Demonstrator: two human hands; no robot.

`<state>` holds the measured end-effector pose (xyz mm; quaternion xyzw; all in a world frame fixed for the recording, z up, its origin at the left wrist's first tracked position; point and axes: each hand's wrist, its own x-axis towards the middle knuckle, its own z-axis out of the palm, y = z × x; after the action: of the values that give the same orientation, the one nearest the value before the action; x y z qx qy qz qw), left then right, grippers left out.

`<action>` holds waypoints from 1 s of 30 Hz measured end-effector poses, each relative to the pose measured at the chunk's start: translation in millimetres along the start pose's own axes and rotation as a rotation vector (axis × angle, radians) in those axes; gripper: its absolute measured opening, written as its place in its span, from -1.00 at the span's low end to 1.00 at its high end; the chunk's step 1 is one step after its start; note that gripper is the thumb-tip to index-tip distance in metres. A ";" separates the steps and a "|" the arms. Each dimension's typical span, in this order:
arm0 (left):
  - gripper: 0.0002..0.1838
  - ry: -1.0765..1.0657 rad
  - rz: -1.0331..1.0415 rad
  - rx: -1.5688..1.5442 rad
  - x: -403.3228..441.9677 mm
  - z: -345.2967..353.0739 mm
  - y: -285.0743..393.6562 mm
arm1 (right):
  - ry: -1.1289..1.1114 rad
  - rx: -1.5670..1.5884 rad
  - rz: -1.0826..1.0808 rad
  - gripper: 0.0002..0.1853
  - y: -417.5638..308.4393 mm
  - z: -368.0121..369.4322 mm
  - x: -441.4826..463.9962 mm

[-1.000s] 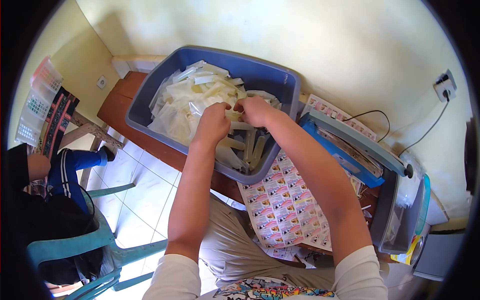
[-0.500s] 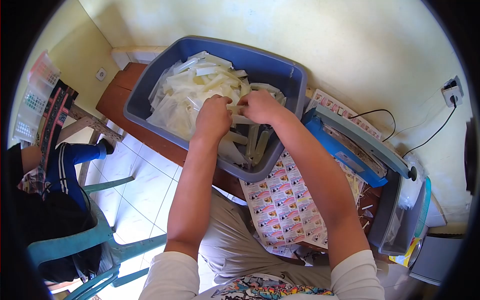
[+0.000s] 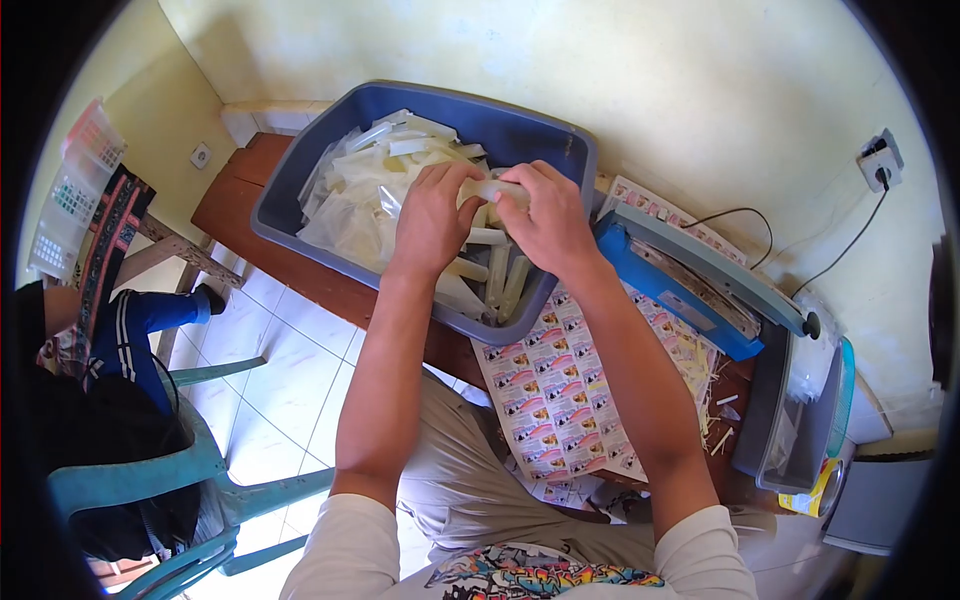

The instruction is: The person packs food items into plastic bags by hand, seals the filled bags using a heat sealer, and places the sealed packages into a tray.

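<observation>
A pale, translucent filled tube (image 3: 489, 188) is stretched between my two hands over the large grey-blue tub (image 3: 350, 253). My left hand (image 3: 434, 215) is closed on its left end, with thumb and fingers curled. The right end is pinched between the thumb and fingers of my right hand (image 3: 548, 216). Beneath and to the left, a heap of loose clear plastic sleeves (image 3: 352, 207) fills much of the tub. Several filled tubes (image 3: 497, 275) lie in the tub's near right corner, below my hands.
Printed label sheets (image 3: 550, 395) lie right of the tub, beside a blue sealing machine (image 3: 680, 290) with a cable. Farther right stands a grey bin (image 3: 795, 440). At the left are a green chair (image 3: 140, 480) and a seated person's leg (image 3: 150, 315).
My hands have risen slightly and turned, and the tube between them now shows. Earlier their fingers were bent down into the heap. The view has shifted slightly.
</observation>
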<state>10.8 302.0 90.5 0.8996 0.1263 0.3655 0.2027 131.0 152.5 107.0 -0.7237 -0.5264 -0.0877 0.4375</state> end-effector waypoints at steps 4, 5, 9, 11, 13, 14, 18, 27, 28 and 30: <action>-0.62 0.013 0.195 -0.146 0.5 -6.3 34.0 | 0.097 0.102 0.095 -0.77 -16.0 -39.8 -29.6; -0.65 0.002 0.255 -0.148 -1.8 -6.8 43.6 | 0.162 0.139 0.035 -0.77 -16.6 -48.4 -38.2; -0.66 -0.025 0.306 -0.168 -18.9 6.1 96.8 | 0.109 0.162 0.164 -0.73 -21.5 -94.0 -86.2; -0.66 -0.050 0.378 -0.191 -26.1 17.0 119.2 | 0.046 0.041 0.231 -0.68 -27.6 -120.0 -110.4; -0.67 -0.070 0.462 -0.200 -37.2 30.2 139.4 | 0.058 0.026 0.283 -0.67 -19.6 -137.3 -140.0; -0.67 -0.078 0.469 -0.214 -44.5 38.6 148.1 | 0.062 0.023 0.326 -0.65 -16.4 -145.9 -155.2; -0.65 -0.227 0.463 -0.322 -75.7 71.9 178.9 | 0.045 -0.036 0.380 -0.66 -15.7 -181.0 -206.6; -0.59 -0.629 0.218 -0.450 -155.2 92.6 206.1 | 0.129 -0.048 0.649 -0.75 -11.5 -201.3 -324.1; -0.60 -0.833 0.240 -0.449 -162.3 94.0 207.2 | 0.136 -0.044 0.658 -0.75 -8.9 -201.1 -333.6; -0.63 -0.830 0.291 -0.434 -179.9 98.5 215.6 | 0.112 -0.084 0.600 -0.74 -5.3 -199.3 -346.4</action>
<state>-28.5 16.7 15.9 0.9148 -0.1712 0.0186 0.3654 43.9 -229.2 26.3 -0.8584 -0.2601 -0.0160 0.4419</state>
